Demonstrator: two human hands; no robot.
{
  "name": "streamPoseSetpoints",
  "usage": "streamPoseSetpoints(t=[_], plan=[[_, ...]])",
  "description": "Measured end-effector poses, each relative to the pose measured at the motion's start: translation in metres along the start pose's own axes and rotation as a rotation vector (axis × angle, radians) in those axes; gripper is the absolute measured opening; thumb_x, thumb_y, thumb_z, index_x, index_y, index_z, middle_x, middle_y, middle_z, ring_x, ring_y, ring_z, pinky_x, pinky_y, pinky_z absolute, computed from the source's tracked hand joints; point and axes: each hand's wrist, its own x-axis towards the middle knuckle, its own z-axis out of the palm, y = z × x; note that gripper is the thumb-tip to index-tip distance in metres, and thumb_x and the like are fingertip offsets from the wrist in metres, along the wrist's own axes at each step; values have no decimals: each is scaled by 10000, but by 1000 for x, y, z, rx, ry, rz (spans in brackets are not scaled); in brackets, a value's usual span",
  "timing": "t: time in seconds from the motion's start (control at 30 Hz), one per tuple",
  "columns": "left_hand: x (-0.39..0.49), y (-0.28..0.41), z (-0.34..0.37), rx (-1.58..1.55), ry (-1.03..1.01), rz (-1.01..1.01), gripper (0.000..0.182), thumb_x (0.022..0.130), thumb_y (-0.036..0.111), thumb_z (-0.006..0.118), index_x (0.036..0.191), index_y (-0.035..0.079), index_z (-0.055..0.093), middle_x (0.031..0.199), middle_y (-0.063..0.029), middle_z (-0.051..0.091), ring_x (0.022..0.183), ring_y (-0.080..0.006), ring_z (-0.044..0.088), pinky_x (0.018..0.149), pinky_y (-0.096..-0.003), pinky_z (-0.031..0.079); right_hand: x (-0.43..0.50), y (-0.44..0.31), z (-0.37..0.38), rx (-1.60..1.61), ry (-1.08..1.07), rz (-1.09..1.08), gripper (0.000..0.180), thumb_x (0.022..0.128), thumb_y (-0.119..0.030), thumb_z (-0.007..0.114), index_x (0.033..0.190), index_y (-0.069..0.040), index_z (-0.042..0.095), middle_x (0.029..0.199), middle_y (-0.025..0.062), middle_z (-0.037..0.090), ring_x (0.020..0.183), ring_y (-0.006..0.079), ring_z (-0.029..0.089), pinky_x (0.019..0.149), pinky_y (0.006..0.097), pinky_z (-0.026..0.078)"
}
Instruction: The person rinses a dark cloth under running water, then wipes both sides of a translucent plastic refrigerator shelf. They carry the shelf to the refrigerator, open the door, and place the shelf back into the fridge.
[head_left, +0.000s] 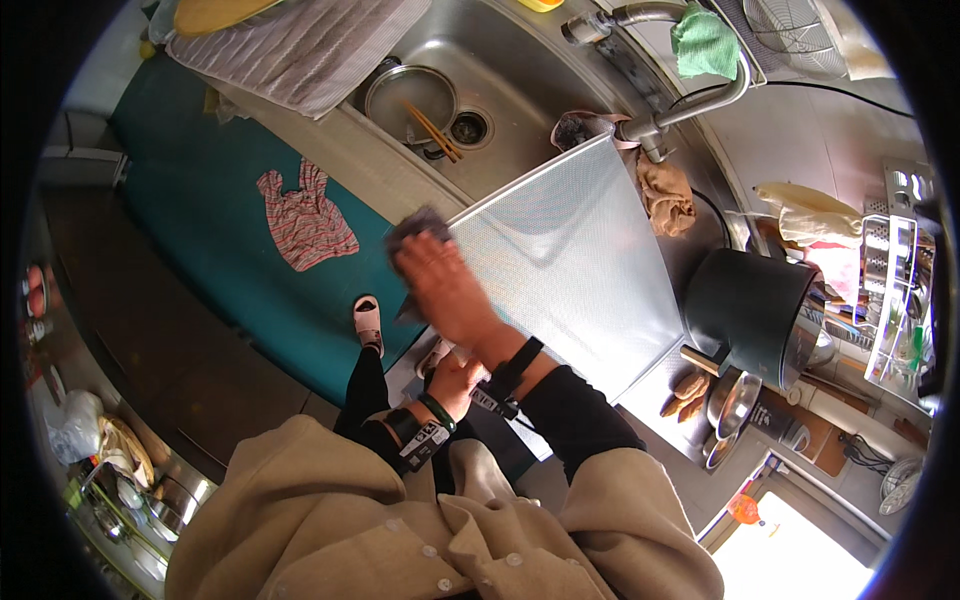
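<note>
A large mesh screen panel in a pale frame (577, 255) stands tilted before me, its upper corner by the sink tap. My right hand (442, 289) presses a dark, blurred cloth (420, 229) against the panel's left edge. Closer to my body, my left hand (454, 386) has its fingers curled at the panel's near lower edge; the exact grip is partly hidden by my right wrist. A small striped plastic bag (307, 217) lies on the teal floor mat (247, 247).
The steel sink (517, 67) holds a lidded pan (411, 101) and wooden chopsticks (433, 131). A folded striped towel (300, 49) lies beside it. Right of the panel are a brown cloth (665, 196), a dark pot (750, 315), steel bowls (733, 405) and sweet potatoes (686, 394).
</note>
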Motion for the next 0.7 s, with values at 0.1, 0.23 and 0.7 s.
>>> streamPoseSetpoints(t=[0.1,0.23,0.7], plan=[[-3,3,7,-49,73,51,175,988,228,683,1060,71,654,1039,-21,664,960,-135,644,828,-318,525,0,26,-11,11,14,-105,512,955,-150,492,1465,-99,486,1571,100,428,1500,282,339,1241,454,245],[-9,16,31,-335,45,27,364,1002,230,661,1268,-4,580,1257,-138,642,1209,-278,617,1039,-476,501,5,158,-61,-242,76,306,493,968,-141,503,1461,-125,489,1568,130,427,1501,314,331,1226,487,266],[-10,21,32,-262,89,-16,410,996,234,664,1342,43,557,1381,-148,603,1322,-333,556,1097,-522,451,-51,110,-51,-206,209,512,601,930,-213,645,1486,-85,458,1574,219,377,1476,377,336,1194,541,283]])
